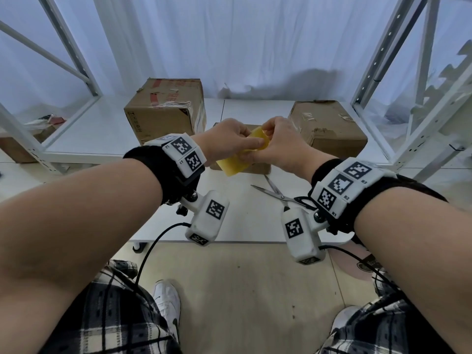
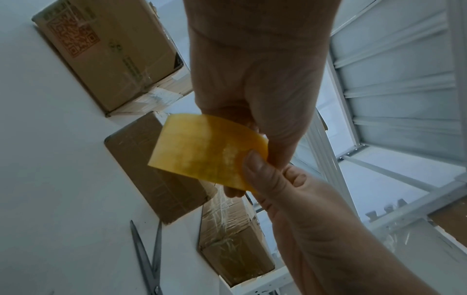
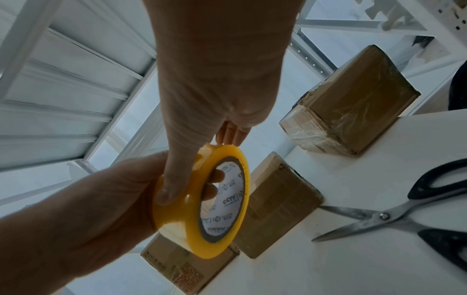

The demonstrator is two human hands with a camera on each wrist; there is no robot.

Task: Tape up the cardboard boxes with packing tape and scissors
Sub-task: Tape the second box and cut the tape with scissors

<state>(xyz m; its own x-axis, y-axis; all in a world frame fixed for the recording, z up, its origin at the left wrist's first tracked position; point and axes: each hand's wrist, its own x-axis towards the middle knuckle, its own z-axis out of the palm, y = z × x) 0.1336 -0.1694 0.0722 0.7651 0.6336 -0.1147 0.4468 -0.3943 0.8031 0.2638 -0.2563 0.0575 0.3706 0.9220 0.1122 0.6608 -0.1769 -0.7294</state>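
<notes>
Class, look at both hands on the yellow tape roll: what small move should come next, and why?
Probably peel the tape's free end loose. Both the left hand and right hand grip the tape roll in the air, no strip is pulled out, and the scissors lie on the table.

A yellow tape roll (image 3: 202,201) with a white printed core was seen, 3 brown boxes (image 1: 163,108), black-handled scissors (image 3: 404,211), a white table (image 1: 229,221).

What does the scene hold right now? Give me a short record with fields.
tape roll: yellow tape roll, held in the air above the table
left hand: grip on the roll
right hand: grip on the roll
scissors: blades apart, lying on the table, untouched
boxes: three; big box at left, flat box in middle, low box at right
</notes>
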